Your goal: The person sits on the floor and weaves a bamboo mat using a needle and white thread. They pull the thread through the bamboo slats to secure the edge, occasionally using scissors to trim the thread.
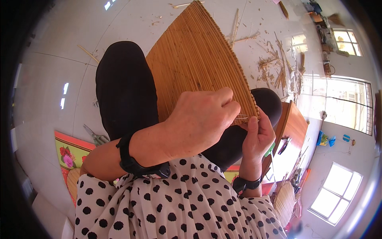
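A tapered panel of thin brown reed-like strips [191,51], with a corded edge, rests between my dark-clad knees. My left hand [199,121] reaches across it from the left, fingers curled closed at the lower right corner, by a thin pale loop of thread or wire [241,117]; what exactly the fingertips pinch is hidden. My right hand [258,135] grips that corner of the panel, its thumb pressed beside the loop.
Loose strips and scraps [270,63] litter the pale tiled floor [63,51]. Scissors [97,135] lie left beside a floral mat [67,155]. A low wooden table [292,123] stands at right, with a woven piece [284,201] below it.
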Motion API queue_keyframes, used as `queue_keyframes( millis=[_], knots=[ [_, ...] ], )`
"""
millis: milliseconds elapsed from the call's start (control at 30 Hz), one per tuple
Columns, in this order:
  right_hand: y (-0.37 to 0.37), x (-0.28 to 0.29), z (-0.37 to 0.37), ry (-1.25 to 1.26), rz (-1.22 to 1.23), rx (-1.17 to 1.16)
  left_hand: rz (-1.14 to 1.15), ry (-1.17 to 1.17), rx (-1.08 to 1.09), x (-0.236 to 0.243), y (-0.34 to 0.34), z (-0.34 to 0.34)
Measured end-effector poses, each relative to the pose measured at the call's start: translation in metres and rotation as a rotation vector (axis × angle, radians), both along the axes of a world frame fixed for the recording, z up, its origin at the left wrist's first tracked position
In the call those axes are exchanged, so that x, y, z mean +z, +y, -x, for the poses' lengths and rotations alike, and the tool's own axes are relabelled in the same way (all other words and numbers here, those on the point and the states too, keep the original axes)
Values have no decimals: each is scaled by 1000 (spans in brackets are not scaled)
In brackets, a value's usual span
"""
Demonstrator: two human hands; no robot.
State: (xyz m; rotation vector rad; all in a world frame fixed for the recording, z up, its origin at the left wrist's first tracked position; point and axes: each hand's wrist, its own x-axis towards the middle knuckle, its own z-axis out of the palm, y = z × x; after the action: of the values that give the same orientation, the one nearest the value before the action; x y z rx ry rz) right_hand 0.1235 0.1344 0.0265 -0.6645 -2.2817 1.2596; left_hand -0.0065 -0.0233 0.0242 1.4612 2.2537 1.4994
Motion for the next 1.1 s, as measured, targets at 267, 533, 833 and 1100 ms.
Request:
queue_keyframes(
  millis=[267, 533, 833, 1100],
  knots=[
    [0, -2, -1, 6, -19, -9, -8, 5, 2, 0, -1, 0],
    [0, -4, -1, 13, -12, -22, -15, 5, 7, 1, -2, 0],
    [3, -6, -4, -6, -30, -19, 3, 26, 5, 3, -3, 0],
    [2, -8, -2, 20, -24, -31, 16, 46, 2, 6, -3, 0]
  ],
)
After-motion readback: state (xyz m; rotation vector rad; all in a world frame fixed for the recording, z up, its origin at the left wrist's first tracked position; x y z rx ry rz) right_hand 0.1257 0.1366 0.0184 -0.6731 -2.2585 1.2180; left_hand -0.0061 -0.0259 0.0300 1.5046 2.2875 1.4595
